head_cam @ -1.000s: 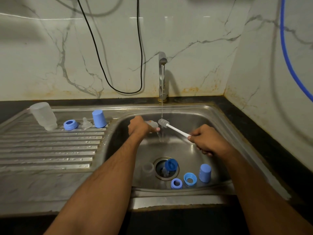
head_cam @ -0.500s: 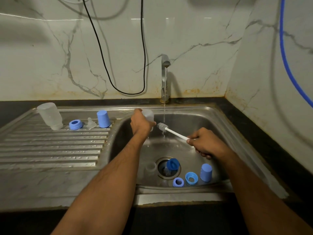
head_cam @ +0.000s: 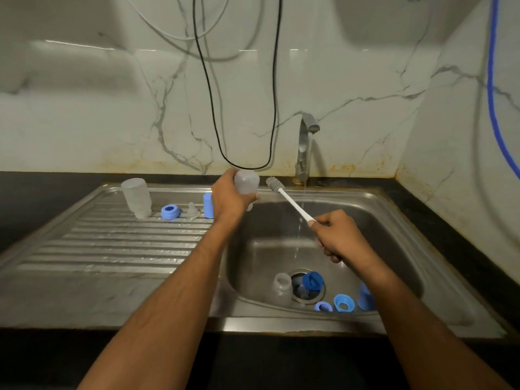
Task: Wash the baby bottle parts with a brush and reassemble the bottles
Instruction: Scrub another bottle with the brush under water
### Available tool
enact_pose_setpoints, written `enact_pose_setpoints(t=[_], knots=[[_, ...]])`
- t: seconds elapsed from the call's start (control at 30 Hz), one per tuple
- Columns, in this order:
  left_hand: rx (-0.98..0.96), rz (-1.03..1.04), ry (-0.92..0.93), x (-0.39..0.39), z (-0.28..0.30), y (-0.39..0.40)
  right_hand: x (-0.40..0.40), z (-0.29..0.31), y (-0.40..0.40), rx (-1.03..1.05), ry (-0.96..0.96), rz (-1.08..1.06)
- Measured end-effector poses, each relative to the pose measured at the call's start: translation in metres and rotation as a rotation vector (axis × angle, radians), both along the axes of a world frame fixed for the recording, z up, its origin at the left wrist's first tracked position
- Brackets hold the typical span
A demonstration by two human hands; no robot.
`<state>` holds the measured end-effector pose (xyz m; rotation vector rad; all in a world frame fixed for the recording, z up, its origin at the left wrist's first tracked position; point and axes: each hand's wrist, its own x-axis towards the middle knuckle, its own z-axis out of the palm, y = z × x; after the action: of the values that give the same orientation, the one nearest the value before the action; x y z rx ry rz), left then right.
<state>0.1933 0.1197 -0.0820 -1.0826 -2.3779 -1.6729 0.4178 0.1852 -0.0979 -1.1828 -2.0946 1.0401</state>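
Note:
My left hand grips a clear baby bottle, held upside down over the sink's left rim. My right hand holds the white handle of a bottle brush; its grey bristles sit just right of the bottle, outside it. In the sink basin lie another clear bottle, a dark blue ring on the drain, two lighter blue rings and a blue cap. On the drainboard stand an upturned clear bottle, a blue ring, a clear nipple and a blue cap.
The tap runs a thin stream into the basin. A black cable loops down the marble wall behind my left hand. A blue hose hangs at the right. Dark countertop borders the sink.
My left hand has lifted the bottle up and left, out of the water stream, and turned it upside down. The brush rose with it. The view has tilted upward.

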Motion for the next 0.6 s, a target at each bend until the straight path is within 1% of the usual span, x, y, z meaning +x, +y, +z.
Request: enact_pose_setpoints(t=[0.27, 0.4, 0.6], knots=[[-0.032, 0.158, -0.037, -0.088, 0.007, -0.105, -0.079, 0.020, -0.050, -0.039, 0.157, 0.016], [-0.046, 0.207, -0.113, -0.119, 0.003, -0.147, -0.112, 0.027, -0.070, -0.062, 0.175, 0.036], [-0.078, 0.269, -0.153, -0.152, -0.007, -0.181, -0.143, 0.026, -0.090, -0.054, 0.169, 0.088]])
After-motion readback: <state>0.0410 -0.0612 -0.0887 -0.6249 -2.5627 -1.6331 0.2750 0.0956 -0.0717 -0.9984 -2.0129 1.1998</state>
